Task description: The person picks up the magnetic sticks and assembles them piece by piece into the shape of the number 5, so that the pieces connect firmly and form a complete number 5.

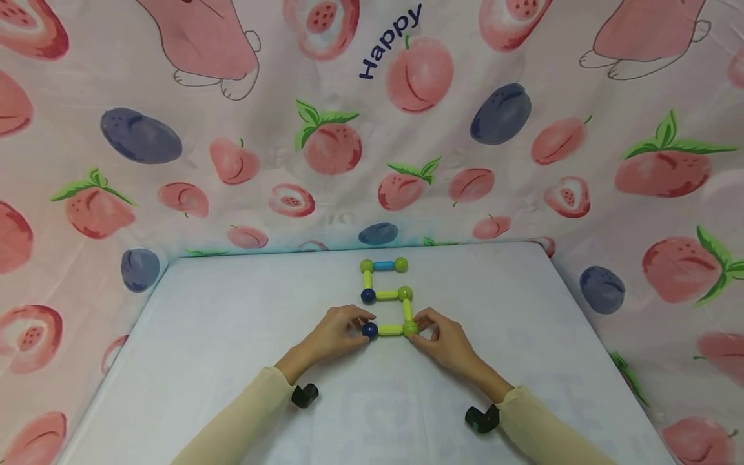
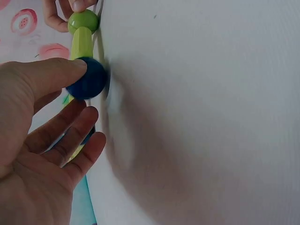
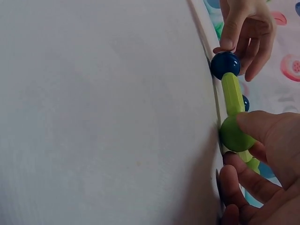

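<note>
A figure of balls and rods, shaped like a 5, lies on the white table. My left hand (image 1: 340,332) pinches the dark blue ball (image 2: 88,78) at its lower left end between thumb and fingers. At the lower right corner, my right hand (image 1: 444,342) pinches a green ball (image 3: 236,133). A yellow-green rod (image 1: 390,330) joins these two balls. Another yellow-green rod (image 1: 407,310) runs up to a second green ball (image 1: 405,294). Farther back come a dark blue ball (image 1: 368,296), a green ball (image 1: 367,265), a blue rod (image 1: 384,265) and an end green ball (image 1: 401,264).
The white tabletop (image 1: 232,303) stretches out on both sides of the figure. A fruit-printed cloth (image 1: 337,213) hangs behind the table's back edge. Black wrist devices (image 1: 305,395) sit by both sleeves, close over the table.
</note>
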